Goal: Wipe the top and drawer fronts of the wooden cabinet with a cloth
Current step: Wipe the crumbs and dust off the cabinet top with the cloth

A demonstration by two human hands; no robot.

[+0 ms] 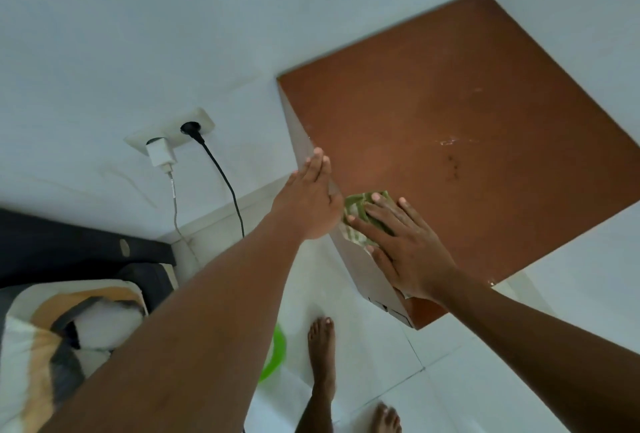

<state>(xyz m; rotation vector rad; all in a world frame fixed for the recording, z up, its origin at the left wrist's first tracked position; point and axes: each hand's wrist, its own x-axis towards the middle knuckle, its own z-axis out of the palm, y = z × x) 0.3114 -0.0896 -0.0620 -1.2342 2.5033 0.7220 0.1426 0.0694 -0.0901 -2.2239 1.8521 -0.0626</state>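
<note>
A cabinet (467, 121) stands in the room's corner. A cloth (356, 205) lies on its top by the left edge, under the right hand (405, 245). The left hand (308, 204) is just left of it. A wall socket (169, 131) sits left of the cabinet, with bedding (69, 328) nearer.

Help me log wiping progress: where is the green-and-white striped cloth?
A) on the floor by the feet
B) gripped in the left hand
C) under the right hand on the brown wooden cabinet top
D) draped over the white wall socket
C: the right hand presses flat on the green-and-white striped cloth at the brown wooden cabinet top.
</note>
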